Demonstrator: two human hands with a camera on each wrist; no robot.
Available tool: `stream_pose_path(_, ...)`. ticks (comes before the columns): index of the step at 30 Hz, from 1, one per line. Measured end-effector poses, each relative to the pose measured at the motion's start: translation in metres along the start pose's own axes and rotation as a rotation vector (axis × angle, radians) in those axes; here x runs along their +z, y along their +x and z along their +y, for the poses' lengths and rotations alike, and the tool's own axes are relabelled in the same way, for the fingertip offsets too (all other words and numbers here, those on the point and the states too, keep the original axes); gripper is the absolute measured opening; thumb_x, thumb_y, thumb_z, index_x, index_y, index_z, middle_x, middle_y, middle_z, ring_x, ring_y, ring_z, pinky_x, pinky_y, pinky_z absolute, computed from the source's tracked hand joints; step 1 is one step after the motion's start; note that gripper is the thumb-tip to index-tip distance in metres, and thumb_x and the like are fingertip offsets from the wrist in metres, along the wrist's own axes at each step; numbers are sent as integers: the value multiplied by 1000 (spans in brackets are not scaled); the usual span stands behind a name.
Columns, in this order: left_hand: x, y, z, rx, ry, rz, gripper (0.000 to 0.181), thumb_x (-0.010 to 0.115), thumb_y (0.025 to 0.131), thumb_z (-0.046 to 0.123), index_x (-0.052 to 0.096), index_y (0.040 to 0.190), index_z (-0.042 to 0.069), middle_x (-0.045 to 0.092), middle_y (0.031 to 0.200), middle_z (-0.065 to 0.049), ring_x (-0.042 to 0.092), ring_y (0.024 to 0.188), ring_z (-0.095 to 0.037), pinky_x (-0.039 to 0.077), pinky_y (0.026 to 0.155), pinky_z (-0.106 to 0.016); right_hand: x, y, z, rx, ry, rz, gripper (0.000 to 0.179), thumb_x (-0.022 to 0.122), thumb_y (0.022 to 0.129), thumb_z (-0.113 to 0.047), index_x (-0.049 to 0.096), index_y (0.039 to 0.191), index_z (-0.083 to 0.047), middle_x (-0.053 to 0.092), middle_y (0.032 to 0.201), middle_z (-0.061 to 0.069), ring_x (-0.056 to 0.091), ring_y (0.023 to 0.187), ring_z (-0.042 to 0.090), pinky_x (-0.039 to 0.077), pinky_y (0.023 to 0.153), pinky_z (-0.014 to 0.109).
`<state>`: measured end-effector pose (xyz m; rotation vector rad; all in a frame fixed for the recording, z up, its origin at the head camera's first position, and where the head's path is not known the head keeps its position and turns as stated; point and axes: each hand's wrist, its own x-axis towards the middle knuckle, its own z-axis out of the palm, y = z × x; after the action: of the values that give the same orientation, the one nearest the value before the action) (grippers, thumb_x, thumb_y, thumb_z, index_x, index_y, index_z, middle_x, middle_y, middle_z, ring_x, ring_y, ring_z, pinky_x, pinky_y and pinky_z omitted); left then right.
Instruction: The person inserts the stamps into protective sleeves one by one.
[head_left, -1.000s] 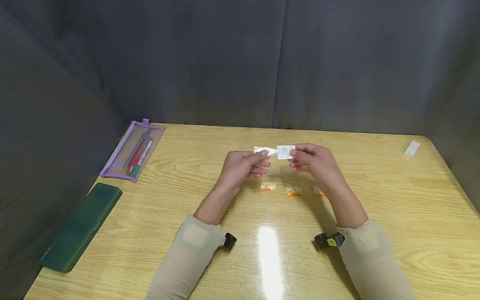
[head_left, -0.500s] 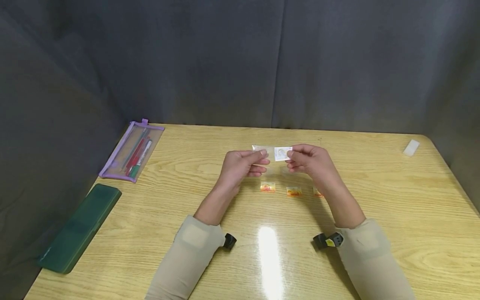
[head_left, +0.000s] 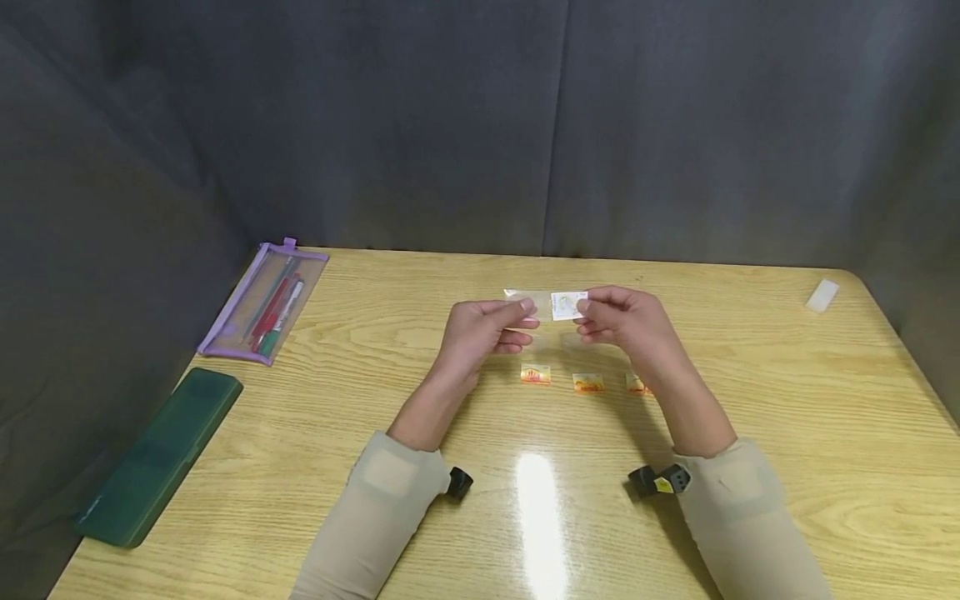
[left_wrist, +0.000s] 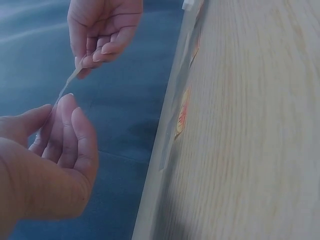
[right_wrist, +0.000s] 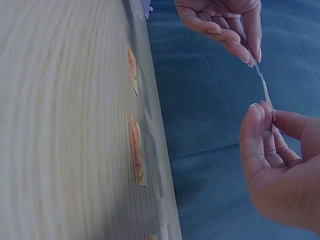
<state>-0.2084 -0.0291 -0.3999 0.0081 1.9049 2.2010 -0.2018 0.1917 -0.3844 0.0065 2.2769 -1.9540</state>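
In the head view my left hand (head_left: 480,333) pinches a clear plastic sleeve (head_left: 536,298) between thumb and fingers, above the table. My right hand (head_left: 626,325) pinches a small white printed card (head_left: 565,306), stamp-like, close to the sleeve's right end. Both wrist views show the card (right_wrist: 266,91) edge-on, its end at the sleeve; whether it is inside cannot be told. Below the hands lie several orange-and-yellow printed cards, a left one (head_left: 536,374), a middle one (head_left: 588,383) and a right one (head_left: 637,384) partly hidden by my right wrist.
More clear sleeves (head_left: 573,341) lie on the wooden table (head_left: 360,375) behind the orange cards. A purple-edged mesh pouch (head_left: 225,327) with pens and a dark green case (head_left: 161,458) lie at the left. A small white block (head_left: 822,296) is at the far right.
My right hand has shifted the white card slightly left, then a little back right. The bright glare on the sleeve has gone. My left hand is nearly still.
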Motion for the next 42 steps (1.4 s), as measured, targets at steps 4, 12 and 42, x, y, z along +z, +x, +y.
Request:
stream_pose_path(4, 0, -1, 0, 7, 6, -2, 28, 75, 93, 24, 78, 107, 0, 79, 90, -9, 73, 64, -10, 61, 60, -22, 1, 0, 0, -1, -16, -6, 33, 65, 100, -17, 59, 122, 7, 71, 86, -3, 72, 79, 12, 63, 76, 25)
stream_pose_path(12, -1, 0, -1, 6, 28, -1, 26, 75, 93, 26, 78, 105, 2, 79, 91, -11, 73, 65, -10, 60, 60, -21, 0, -2, -3, 10, -37, -10, 38, 65, 100, -16, 57, 126, 11, 70, 84, -7, 70, 76, 8, 62, 75, 23)
stream_pose_path(42, 0, 0, 0, 41, 95, -8, 24, 76, 92, 23, 78, 98, 0, 76, 77, -4, 72, 63, -10, 60, 59, -23, 1, -2, -4, 53, -67, -36, 37, 64, 100, -16, 59, 126, 10, 71, 86, -3, 70, 76, 8, 62, 74, 22)
